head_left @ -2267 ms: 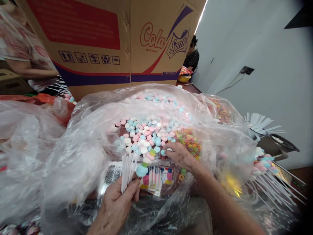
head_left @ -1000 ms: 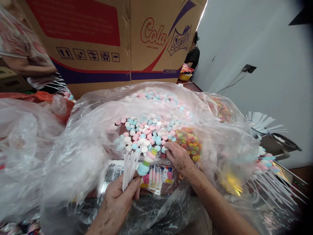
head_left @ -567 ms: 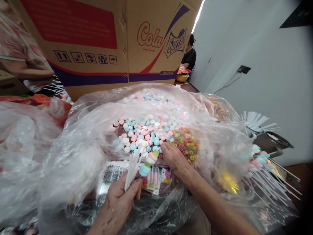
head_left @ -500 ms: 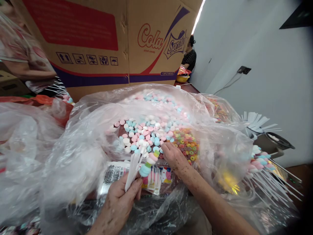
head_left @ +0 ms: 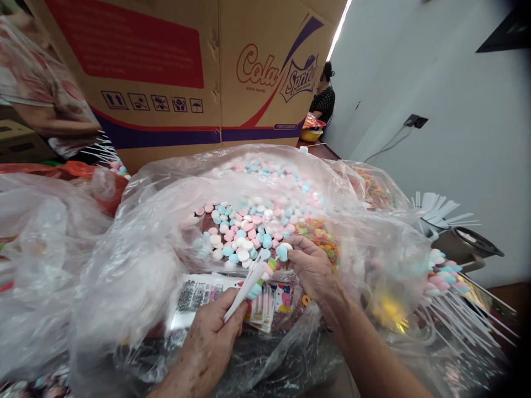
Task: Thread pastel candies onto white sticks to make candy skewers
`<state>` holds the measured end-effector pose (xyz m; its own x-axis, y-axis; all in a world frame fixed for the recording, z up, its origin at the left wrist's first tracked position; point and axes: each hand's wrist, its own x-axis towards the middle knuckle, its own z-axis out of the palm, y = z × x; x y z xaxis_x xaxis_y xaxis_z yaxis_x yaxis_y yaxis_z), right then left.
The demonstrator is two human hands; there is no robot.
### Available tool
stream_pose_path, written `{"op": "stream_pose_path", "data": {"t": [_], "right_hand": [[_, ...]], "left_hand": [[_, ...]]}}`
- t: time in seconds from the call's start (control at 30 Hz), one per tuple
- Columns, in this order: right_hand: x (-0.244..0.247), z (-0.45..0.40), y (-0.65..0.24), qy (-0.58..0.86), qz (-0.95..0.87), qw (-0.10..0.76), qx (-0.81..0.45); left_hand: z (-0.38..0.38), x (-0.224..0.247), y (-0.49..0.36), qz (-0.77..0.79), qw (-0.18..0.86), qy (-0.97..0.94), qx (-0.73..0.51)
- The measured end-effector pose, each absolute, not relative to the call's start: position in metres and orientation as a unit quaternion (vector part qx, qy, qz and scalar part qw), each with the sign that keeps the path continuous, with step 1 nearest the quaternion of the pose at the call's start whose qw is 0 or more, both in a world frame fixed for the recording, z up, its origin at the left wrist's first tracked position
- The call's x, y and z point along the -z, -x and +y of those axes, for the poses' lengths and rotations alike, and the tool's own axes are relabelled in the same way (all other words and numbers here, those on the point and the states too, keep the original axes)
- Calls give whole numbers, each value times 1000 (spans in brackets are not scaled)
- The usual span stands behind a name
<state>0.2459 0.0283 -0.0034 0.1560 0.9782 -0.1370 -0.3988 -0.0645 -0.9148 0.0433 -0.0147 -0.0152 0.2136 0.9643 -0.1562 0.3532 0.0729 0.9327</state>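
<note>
My left hand [head_left: 215, 331] is closed round a bundle of white sticks [head_left: 246, 284]. One stick beside the bundle carries stacked candies [head_left: 265, 273] in pink, white, green and blue. My right hand [head_left: 311, 268] pinches a blue candy [head_left: 282, 252], with a white one touching it, near the tip of that stick. Behind my hands lies a pile of pink, white and blue candies [head_left: 244, 226] in an open clear plastic bag [head_left: 166, 182]. Small orange, yellow and green rings [head_left: 321, 237] lie to its right, partly behind my right hand.
A large cardboard box [head_left: 166, 61] stands behind the bag. Printed packets [head_left: 199, 298] lie in front of the pile. At right are a metal pot [head_left: 467, 246], white sticks [head_left: 442, 210] and finished candy sticks [head_left: 456, 309]. Two other people [head_left: 45, 94] are at the far left and behind the box.
My right hand has lifted from the pile's edge with candies and turned toward the stick. The stick bundle in my left hand has shifted right and leans more. A ring shows below my right hand.
</note>
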Motion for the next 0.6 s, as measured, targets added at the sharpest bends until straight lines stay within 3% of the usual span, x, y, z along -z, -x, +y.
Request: {"op": "stream_pose_path", "data": {"t": [0.33,0.6], "right_hand": [[12,25,-245,444,-355,612,-550],[16,20,-244,517,-405,580,-481]], "left_hand": [[-15,16,-43,542,482,-625,-288],[-15,21,-39,519,497,-633,-289]]}}
